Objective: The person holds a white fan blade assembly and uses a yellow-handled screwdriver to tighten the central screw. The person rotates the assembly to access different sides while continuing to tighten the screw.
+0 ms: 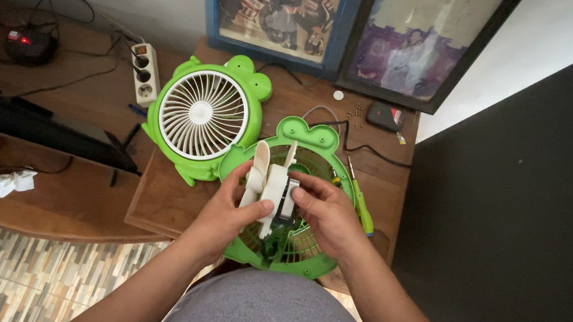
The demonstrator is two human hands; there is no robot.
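Both forearms enter from the lower edge, bare, converging toward the centre above the lap. Left hand (232, 202): palm turned inward, thumb pressed forward, fingers curled round a held part. Right hand (327, 213): knuckles up, fingers bent, fingertips (299, 193) meeting the same part from the opposite side. Wrists nearly level, hands close together.

- white fan blade and motor unit (270, 184), tilted up on edge, held just above the green rear shell
- green rear shell (304, 254), frog-shaped, lying flat, grille facing up
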